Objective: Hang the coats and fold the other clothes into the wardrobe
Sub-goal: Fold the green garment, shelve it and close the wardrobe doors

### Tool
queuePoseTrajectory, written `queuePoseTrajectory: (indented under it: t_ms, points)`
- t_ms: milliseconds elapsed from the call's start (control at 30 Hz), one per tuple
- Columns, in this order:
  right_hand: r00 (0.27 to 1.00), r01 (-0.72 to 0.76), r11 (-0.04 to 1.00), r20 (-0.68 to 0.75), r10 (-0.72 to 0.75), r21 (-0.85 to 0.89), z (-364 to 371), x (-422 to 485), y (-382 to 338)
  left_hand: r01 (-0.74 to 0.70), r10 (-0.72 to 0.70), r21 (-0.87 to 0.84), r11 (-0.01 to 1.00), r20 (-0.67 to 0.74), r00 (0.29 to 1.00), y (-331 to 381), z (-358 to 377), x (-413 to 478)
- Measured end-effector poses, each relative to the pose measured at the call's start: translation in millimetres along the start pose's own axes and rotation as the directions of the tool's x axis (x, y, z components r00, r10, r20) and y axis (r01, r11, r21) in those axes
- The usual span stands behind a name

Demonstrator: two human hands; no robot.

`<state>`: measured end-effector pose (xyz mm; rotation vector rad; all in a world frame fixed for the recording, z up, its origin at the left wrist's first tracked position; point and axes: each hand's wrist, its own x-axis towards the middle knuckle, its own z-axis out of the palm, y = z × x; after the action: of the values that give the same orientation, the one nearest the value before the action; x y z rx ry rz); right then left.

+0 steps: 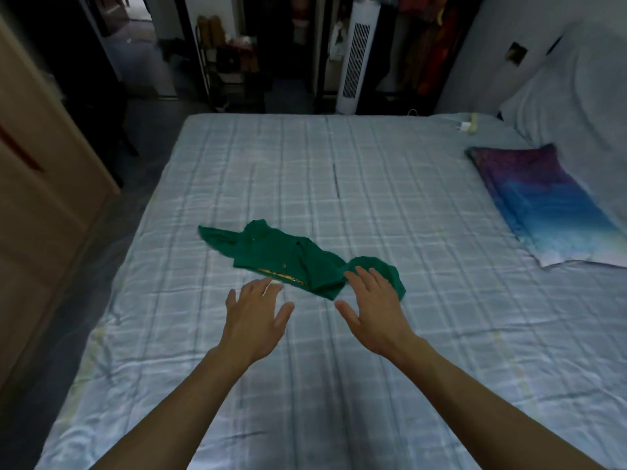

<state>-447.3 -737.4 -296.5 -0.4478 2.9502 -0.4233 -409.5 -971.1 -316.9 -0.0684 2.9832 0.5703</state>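
1. I see the green garment (291, 259) lying crumpled on the checked bed (373, 171), roughly mid-mattress and slightly toward the near side.
2. Its long axis runs diagonally, from a far-left end to a near-right end. One sleeve-like flap points left; the other end is bunched at the right.
3. A strip of yellow print shows along its near edge.
4. My left hand (254, 317) is palm down just short of that near edge, its grip spread, fingers straight and holding nothing.
5. My right hand (373, 307) is also palm down with its grip spread. Its fingertips lie over the garment's bunched right end, but I cannot tell whether they press the cloth.
6. A purple-and-blue pillow (549, 212) lies at the right, well apart from the garment.
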Motion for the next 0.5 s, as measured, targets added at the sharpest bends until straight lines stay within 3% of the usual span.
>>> queuePoseTrajectory:
  t_ms: [167,500]
  points:
    - [0.997,0.01,0.999,0.079,-0.013,0.048,35,59,9,0.02,-0.025,0.067,0.998,0.067,0.997,-30,16,50]
    - [0.964,0.036,0.998,0.262,-0.048,0.049,127,191,35,0.045,-0.054,0.045,0.998,0.222,0.974,-82,83,182]
